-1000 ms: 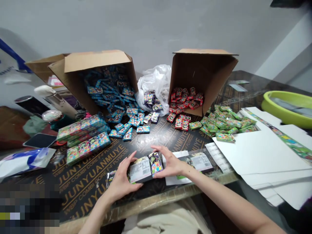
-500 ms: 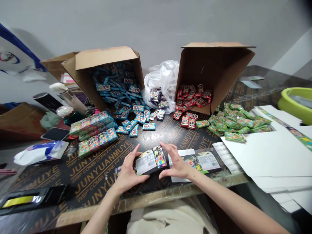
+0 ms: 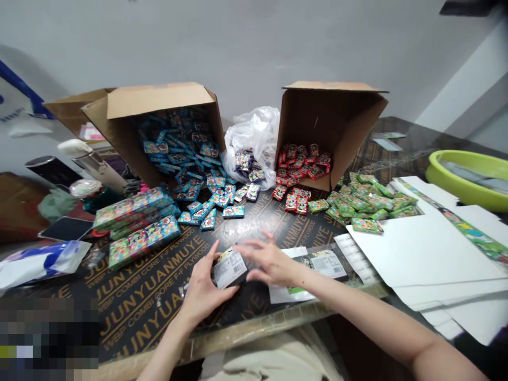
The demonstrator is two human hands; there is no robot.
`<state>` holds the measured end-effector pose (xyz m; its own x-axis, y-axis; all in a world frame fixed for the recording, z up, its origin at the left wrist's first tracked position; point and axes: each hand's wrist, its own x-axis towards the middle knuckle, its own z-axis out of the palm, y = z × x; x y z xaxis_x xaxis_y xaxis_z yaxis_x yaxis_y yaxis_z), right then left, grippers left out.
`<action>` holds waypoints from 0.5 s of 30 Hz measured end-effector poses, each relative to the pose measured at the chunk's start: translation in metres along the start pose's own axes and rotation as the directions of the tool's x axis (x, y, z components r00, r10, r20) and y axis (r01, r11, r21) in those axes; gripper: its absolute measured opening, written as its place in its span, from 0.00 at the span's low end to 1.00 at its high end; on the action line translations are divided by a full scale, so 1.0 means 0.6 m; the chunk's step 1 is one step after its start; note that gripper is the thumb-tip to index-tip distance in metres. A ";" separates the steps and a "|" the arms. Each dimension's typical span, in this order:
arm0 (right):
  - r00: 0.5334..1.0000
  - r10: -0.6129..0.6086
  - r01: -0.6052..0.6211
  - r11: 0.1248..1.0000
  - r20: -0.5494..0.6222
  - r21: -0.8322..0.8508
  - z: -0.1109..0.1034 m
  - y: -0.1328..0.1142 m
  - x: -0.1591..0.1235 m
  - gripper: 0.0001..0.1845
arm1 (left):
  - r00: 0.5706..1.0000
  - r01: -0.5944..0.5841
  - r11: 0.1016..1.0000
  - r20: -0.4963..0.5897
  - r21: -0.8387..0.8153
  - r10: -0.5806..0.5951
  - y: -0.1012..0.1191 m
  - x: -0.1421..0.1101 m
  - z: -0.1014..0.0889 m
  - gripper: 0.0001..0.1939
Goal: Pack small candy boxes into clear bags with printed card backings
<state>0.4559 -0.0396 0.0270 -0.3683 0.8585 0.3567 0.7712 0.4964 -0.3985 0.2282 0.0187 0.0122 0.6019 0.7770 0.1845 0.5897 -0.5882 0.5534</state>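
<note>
Hands (image 3: 275, 263) closer together, left one (image 3: 201, 286) holding black box (image 3: 230, 269)

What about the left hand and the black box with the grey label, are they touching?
Touching. The head view shows the left hand curled round the black box, thumb along its near edge.

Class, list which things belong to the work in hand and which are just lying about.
Seem part of the work:
- box at the left hand
- blue packets
- red packets
- green packets
- packet bundles

Probably just lying about:
- phone
- green basin
- plastic pouch
</note>
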 end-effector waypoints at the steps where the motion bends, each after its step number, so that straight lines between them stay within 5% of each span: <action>1: 0.994 0.083 -0.086 0.995 -0.074 -0.046 -0.010 0.028 0.004 0.33 | 1.000 0.015 1.000 -0.004 0.017 -0.015 -0.006 0.000 -0.001 0.51; 3: 0.927 0.284 -0.322 0.938 -0.244 -0.131 -0.039 0.099 0.005 0.37 | 1.000 0.021 0.997 0.021 0.079 -0.023 -0.026 -0.002 -0.005 0.50; 5: 0.854 0.442 -0.492 0.858 -0.274 -0.147 -0.073 0.171 -0.002 0.38 | 0.996 0.003 0.988 0.083 0.155 -0.016 -0.051 -0.006 -0.009 0.48; 8: 0.833 0.510 -0.536 0.841 -0.215 -0.078 -0.107 0.232 -0.014 0.20 | 0.993 0.004 0.977 0.115 0.215 -0.029 -0.071 -0.009 -0.014 0.42; 12: 0.842 0.492 -0.492 0.869 -0.221 0.057 -0.086 0.178 0.000 0.16 | 0.995 0.097 0.995 -0.037 -0.002 -0.097 -0.029 -0.001 -0.015 0.33; 15: 0.864 0.494 -0.403 0.794 -0.096 0.456 -0.048 0.081 0.019 0.19 | 0.974 0.222 0.869 0.057 -0.441 -0.220 0.031 0.016 -0.009 0.24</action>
<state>0.5040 -0.0094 0.0363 0.1124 0.9748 0.1926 0.5236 0.1066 -0.8453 0.2421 0.0166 0.0284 0.4869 0.8734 0.0120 0.4088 -0.2400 0.8805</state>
